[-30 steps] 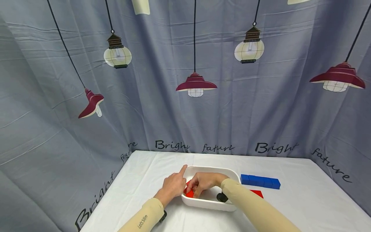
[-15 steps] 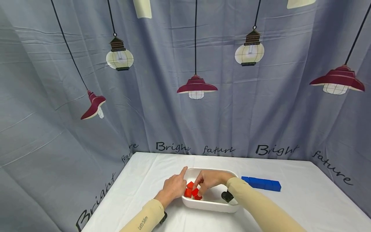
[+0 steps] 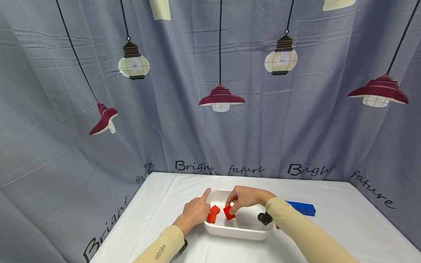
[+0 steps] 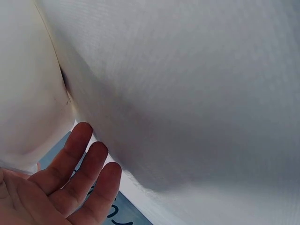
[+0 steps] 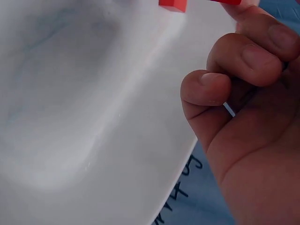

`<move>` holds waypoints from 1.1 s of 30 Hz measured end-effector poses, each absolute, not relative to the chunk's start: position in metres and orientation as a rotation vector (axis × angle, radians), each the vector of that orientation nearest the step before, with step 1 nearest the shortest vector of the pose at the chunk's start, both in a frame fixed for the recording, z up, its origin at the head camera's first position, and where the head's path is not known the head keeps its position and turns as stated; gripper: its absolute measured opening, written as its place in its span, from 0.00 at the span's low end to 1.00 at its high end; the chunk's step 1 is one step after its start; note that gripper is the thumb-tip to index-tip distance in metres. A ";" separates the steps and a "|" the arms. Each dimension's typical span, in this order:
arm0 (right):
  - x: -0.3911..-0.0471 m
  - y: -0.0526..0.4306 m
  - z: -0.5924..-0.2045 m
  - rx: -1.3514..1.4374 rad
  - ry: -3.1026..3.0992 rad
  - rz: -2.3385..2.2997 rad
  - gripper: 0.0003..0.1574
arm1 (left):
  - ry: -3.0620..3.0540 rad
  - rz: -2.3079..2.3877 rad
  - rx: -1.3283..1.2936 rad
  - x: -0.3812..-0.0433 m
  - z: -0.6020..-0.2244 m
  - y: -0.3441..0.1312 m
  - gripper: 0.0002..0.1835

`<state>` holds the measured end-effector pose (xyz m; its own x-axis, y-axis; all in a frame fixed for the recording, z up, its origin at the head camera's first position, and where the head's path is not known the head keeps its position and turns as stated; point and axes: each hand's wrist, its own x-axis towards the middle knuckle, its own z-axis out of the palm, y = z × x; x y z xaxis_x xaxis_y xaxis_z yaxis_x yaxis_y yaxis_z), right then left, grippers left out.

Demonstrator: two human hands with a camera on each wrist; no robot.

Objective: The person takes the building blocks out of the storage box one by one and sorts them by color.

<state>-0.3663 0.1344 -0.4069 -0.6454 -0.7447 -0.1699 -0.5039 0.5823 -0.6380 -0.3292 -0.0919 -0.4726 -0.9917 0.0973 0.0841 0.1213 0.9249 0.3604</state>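
Observation:
A white plastic tub (image 3: 235, 232) stands on the table, its wall also filling much of the right wrist view. My right hand (image 3: 246, 197) reaches over its far side and pinches a red block (image 3: 229, 213) between thumb and fingers, inside the tub. Two more red blocks, one farther back (image 3: 215, 209) and one nearer (image 3: 211, 218), lie at the tub's left end. My left hand (image 3: 196, 210) rests against the left end, index finger stretched along the rim. In the left wrist view its other fingers (image 4: 101, 173) extend loosely beside the tub wall.
A row of blue blocks (image 3: 304, 209) lies right of the tub, partly behind my right sleeve. A bit of a red piece (image 3: 277, 227) shows beside that sleeve. White cloth (image 3: 158, 215) covers the table, and a grey curtain (image 3: 184, 128) hangs behind it.
My right hand has drawn back rightward from the red blocks at the tub's left end, bringing the pinched red block along. The left hand has stayed at the rim.

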 end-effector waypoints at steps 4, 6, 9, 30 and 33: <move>-0.365 0.145 -0.402 -0.966 2.412 -0.789 0.08 | -3.025 -0.571 -0.167 -0.329 -0.472 -0.092 0.33; -0.364 0.150 -0.400 -0.949 2.423 -0.793 0.07 | -3.027 -0.573 -0.164 -0.329 -0.472 -0.092 0.33; -0.362 0.157 -0.397 -0.932 2.442 -0.795 0.07 | -3.032 -0.583 -0.164 -0.329 -0.472 -0.093 0.33; -0.348 0.221 -0.390 -0.840 2.594 -0.866 0.11 | -3.043 -0.603 -0.156 -0.328 -0.468 -0.092 0.35; -0.346 0.230 -0.390 -0.821 2.601 -0.899 0.13 | -3.038 -0.600 -0.161 -0.328 -0.469 -0.092 0.35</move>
